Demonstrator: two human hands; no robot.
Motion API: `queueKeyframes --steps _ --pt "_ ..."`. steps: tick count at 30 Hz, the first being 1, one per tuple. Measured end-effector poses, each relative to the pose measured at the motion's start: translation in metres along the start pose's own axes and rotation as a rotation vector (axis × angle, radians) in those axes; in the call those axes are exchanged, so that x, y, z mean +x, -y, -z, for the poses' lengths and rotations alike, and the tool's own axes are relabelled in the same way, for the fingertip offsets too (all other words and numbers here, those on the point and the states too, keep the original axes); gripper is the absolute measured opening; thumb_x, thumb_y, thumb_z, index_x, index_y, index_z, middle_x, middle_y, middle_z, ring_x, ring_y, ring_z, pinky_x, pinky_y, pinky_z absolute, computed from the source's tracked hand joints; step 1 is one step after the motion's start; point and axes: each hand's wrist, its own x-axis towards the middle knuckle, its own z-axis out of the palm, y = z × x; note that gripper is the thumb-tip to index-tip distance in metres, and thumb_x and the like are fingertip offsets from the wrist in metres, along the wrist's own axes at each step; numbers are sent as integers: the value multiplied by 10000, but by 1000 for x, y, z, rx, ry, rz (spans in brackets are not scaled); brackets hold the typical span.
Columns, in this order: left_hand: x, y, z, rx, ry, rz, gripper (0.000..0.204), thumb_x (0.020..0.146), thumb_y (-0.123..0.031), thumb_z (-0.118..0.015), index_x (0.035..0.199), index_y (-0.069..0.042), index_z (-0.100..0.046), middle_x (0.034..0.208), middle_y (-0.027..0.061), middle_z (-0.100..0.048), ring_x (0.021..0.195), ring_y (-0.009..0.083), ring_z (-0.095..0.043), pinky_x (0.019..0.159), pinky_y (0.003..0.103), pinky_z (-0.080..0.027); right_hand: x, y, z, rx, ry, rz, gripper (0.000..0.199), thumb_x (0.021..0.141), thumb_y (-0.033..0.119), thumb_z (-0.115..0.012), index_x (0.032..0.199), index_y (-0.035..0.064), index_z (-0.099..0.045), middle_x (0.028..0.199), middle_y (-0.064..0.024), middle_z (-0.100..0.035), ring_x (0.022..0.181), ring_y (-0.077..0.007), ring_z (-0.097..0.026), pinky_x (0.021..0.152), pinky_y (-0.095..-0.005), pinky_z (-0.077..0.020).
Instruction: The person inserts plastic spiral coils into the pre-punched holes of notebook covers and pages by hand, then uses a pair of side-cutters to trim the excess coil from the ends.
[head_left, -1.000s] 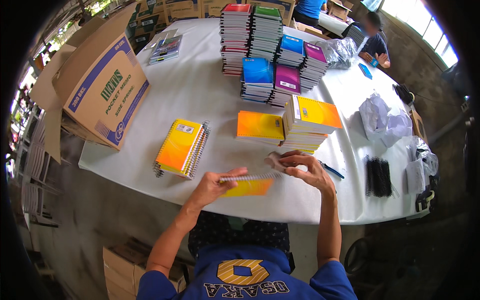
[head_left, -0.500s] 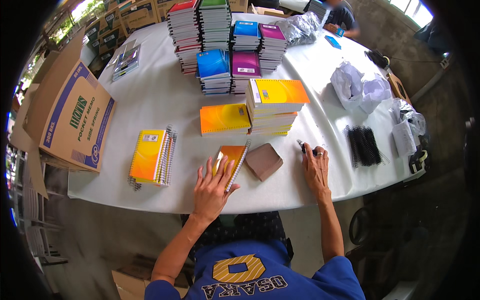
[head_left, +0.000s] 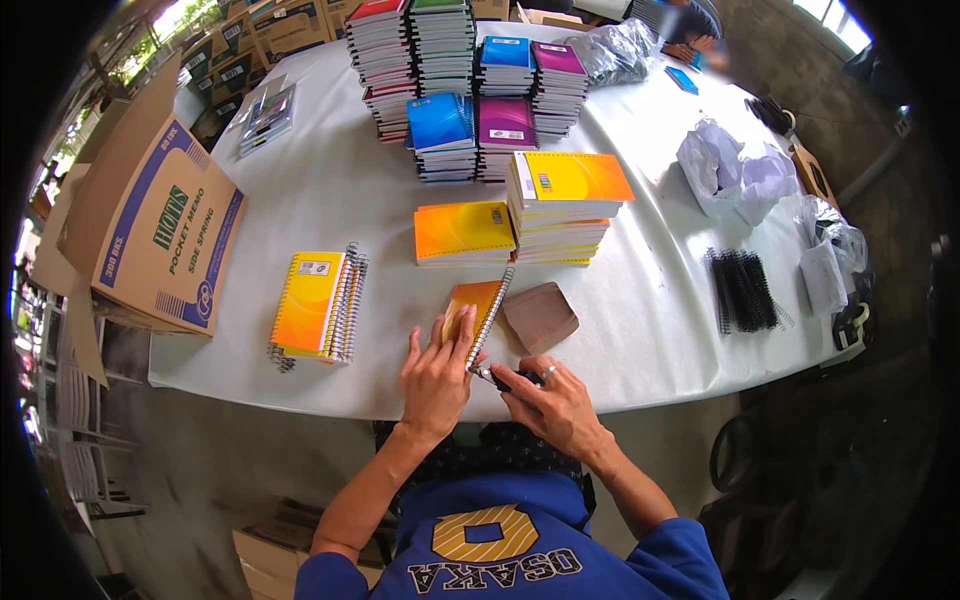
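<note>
An orange and yellow spiral notebook (head_left: 476,294) lies near the table's front edge, its wire coil along the right side. My left hand (head_left: 437,375) holds it, fingers bent over the cover and thumb by the coil's lower end. Closed around dark-handled pliers (head_left: 515,380), my right hand (head_left: 562,405) brings their metal jaws against that same end of the coil. Whether the jaws grip the wire cannot be made out. Right of the notebook sits a brown block (head_left: 541,318). Beyond it are a low pile of yellow-orange notebooks (head_left: 464,232) and a taller stack (head_left: 570,185).
Finished-looking spiral notebooks (head_left: 308,305) are piled at left, beside a large open carton (head_left: 165,235). Blue (head_left: 440,122) and purple (head_left: 506,122) notebook stacks rise at the back. Black coils (head_left: 742,290) and plastic bags (head_left: 735,175) lie at right. Another person's hand (head_left: 690,50) is far right.
My right hand has moved left with the pliers, from right of the brown block to the coil's lower end. My left hand's fingers have drawn closer together on the notebook.
</note>
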Motion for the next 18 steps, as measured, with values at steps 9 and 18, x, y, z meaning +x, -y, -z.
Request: queueKeyframes --steps 9,18 --pt "2 17 45 183 -153 -45 668 872 -212 -679 1475 -75 -427 1369 54 -602 1282 307 -545 1075 528 -377 31 -12 34 571 348 -289 274 971 95 -592 1231 31 -652 810 -99 -617 754 -192 -615 670 -305 -510" --pt "1 129 140 168 360 263 828 829 -298 -724 1539 -150 -326 1589 72 -332 1486 320 -244 1172 556 -217 -4 -129 67 -212 -153 -514 239 928 91 -644 1159 38 -677 992 -128 -625 869 -282 -634 774 -379 -494"
